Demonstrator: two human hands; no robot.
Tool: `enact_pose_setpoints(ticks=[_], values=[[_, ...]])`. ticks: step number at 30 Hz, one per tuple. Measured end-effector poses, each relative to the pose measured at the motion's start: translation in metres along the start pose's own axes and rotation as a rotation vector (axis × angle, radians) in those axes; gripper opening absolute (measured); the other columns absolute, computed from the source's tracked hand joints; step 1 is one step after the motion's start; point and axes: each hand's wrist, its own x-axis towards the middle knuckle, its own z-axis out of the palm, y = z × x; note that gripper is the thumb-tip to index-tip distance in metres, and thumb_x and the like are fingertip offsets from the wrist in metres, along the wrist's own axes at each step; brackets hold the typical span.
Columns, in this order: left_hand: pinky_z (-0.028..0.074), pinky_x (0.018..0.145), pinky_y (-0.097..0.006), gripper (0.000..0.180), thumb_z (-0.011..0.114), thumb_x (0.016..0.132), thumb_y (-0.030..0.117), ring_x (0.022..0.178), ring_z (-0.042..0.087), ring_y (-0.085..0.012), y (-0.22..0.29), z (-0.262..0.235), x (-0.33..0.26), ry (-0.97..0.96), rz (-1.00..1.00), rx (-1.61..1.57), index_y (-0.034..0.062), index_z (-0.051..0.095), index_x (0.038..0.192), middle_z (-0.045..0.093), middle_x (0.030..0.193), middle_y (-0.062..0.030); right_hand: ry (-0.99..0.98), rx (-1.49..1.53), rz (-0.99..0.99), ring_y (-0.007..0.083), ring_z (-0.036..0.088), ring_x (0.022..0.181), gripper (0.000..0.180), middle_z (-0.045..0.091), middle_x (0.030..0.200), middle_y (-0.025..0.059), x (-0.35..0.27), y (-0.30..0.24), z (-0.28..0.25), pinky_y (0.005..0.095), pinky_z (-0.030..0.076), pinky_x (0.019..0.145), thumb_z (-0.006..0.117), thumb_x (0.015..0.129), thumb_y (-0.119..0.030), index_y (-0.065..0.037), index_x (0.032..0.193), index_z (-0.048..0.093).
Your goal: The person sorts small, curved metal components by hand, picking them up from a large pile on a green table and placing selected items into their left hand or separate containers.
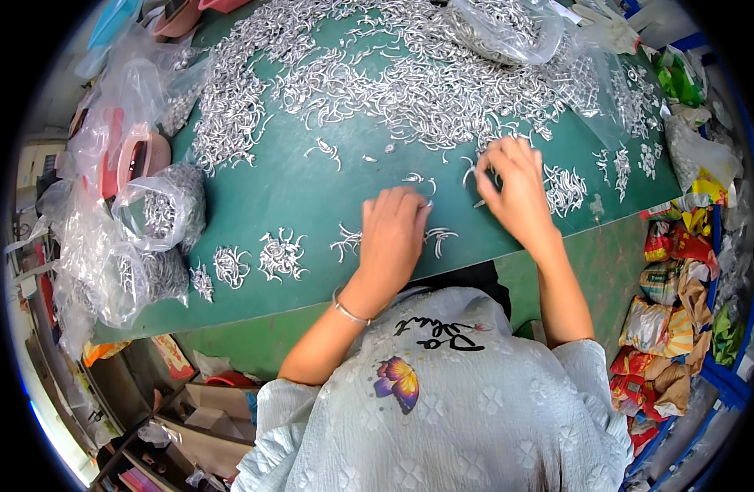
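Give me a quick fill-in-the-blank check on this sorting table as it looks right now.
1. The table surface is coloured ____.
2. A metal bangle sits on the wrist of the ____ hand.
3. The right hand touches small ____-coloured metal pieces.
4. The left hand lies beside sorted small piles, palm ____.

Missing words: green; left; silver; down

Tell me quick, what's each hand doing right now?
Left hand: palm down, fingers curled over small silver metal hooks on the green table; grip cannot be told.
Right hand: fingertips pinching into the hooks; hold unclear.
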Motion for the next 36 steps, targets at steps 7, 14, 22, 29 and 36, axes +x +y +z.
enact_pose_setpoints(ticks=[7, 14, 22, 29, 36], values=[[0.038, 0.078, -0.038, 0.013, 0.066, 0.084, 0.003, 0.086, 0.056, -0.0256, -0.008, -0.011, -0.018, 0.024, -0.084, 0.085, 0.0052, 0.06, 0.096, 0.06, 0.091, -0.0074, -0.178, -0.001, -0.049, 0.0275, 0.048, 0.092, 0.012, 0.05, 0.091, 0.0089, -0.032, -0.028, 0.013, 0.039, 0.034, 0.08, 0.068, 0.076, -0.006, -0.005, 0.083, 0.057], [0.039, 0.083, -0.039, 0.027, 0.061, 0.085, -0.001, 0.093, 0.054, -0.0278, -0.007, 0.003, -0.018, -0.008, 0.007, 0.064, 0.0047, 0.061, 0.111, 0.058, 0.099, -0.0097, -0.043, -0.129, 0.109, 0.0313, 0.051, 0.096, 0.031, 0.054, 0.104, 0.0117, -0.027, -0.004, 0.002, 0.0412, 0.042, 0.081, 0.073, 0.078, -0.014, -0.003, 0.104, 0.059], [0.039, 0.081, -0.039, 0.034, 0.057, 0.079, -0.006, 0.092, 0.053, -0.0291, 0.003, 0.01, -0.009, -0.105, 0.01, 0.014, 0.0022, 0.061, 0.112, 0.055, 0.099, -0.0116, 0.144, -0.051, 0.14, 0.0328, 0.053, 0.099, 0.031, 0.057, 0.101, 0.0108, 0.002, 0.022, 0.009, 0.0419, 0.045, 0.083, 0.075, 0.077, -0.016, -0.003, 0.101, 0.061], [0.038, 0.077, -0.038, 0.033, 0.056, 0.076, -0.009, 0.092, 0.054, -0.028, 0.008, 0.024, -0.013, -0.184, 0.068, -0.032, 0.0028, 0.062, 0.106, 0.056, 0.102, -0.0105, 0.013, 0.236, 0.127, 0.0344, 0.058, 0.089, 0.031, 0.06, 0.093, 0.0147, 0.025, 0.044, 0.025, 0.0423, 0.048, 0.08, 0.077, 0.075, -0.011, 0.0, 0.101, 0.063], [0.038, 0.081, -0.038, 0.032, 0.057, 0.075, -0.011, 0.093, 0.055, -0.0274, 0.008, 0.019, -0.01, -0.204, 0.15, -0.114, 0.004, 0.062, 0.103, 0.059, 0.101, -0.0093, 0.087, 0.533, 0.513, 0.0155, 0.064, 0.068, 0.024, 0.069, 0.083, 0.0121, 0.039, 0.08, 0.005, 0.0307, 0.05, 0.06, 0.069, 0.087, -0.015, 0.003, 0.102, 0.065]])
